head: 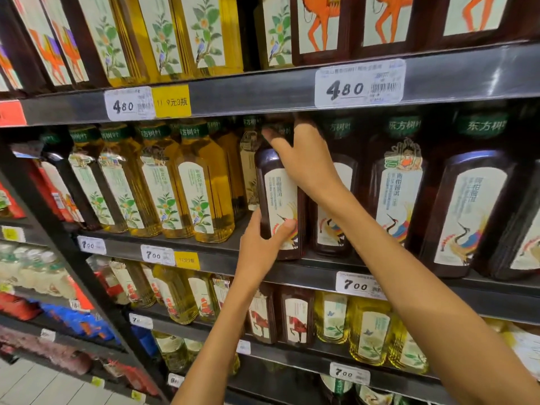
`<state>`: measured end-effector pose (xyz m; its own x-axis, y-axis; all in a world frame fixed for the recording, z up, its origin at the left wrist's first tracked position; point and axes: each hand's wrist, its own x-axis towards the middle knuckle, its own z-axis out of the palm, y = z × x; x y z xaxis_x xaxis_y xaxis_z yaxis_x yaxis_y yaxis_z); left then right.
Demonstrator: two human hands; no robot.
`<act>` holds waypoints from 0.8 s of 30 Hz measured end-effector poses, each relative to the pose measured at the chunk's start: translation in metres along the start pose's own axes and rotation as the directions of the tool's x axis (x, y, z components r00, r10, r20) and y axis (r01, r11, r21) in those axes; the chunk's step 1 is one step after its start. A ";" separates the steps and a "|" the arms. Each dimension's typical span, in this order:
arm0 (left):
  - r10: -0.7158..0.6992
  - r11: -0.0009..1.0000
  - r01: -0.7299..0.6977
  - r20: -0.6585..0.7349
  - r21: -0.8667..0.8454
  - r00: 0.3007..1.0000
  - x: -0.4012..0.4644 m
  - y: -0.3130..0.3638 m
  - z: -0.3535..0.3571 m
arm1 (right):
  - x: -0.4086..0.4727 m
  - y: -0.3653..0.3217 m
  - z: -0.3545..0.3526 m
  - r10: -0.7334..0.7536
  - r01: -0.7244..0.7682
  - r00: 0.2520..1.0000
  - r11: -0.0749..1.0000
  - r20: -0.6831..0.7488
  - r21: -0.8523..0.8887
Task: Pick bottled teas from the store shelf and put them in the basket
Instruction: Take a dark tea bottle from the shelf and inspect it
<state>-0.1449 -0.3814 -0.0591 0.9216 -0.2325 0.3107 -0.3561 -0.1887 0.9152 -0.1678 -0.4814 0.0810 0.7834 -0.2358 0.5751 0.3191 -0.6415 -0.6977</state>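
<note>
Gripping dark tea bottle (281, 200): right hand (304, 159) curled round shoulder, left hand (263, 244) cupping base.

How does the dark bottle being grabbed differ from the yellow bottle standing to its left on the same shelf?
The dark bottle holds brown tea; the yellow bottle holds pale golden tea. The dark one's label shows a crane, the yellow one's a leafy sprig. Both hands grip the dark one; the yellow one stands untouched. Both have green-banded necks.

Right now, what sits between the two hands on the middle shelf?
Only the dark tea bottle: the right hand grips its shoulder, the left hand its base. Head view.
</note>
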 end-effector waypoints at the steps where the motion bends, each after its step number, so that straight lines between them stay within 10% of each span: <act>1: -0.015 1.000 0.015 0.010 0.011 1.000 0.002 0.000 -0.002 | -0.001 0.001 0.000 -0.008 0.007 1.000 0.999 -0.013 -0.032; 11: -0.031 0.999 0.029 0.047 0.027 0.998 0.008 0.007 -0.007 | -0.036 0.019 -0.020 -0.199 0.071 0.902 0.944 -0.383 -0.323; 20: 0.149 0.987 -0.108 -0.438 0.118 0.887 -0.045 0.022 0.028 | -0.003 0.022 -0.023 0.070 -0.211 0.954 0.848 -0.292 -0.486; 24: 0.295 0.947 -0.221 -0.361 0.232 0.885 -0.074 0.021 0.049 | 0.000 0.018 -0.029 0.058 -0.189 0.955 0.874 -0.292 -0.447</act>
<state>-0.2280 -0.4148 -0.0750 0.7660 0.0830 0.6375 -0.5768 -0.3491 0.7385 -0.1777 -0.5140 0.0806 0.6104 -0.4753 0.6336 -0.1075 -0.8423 -0.5282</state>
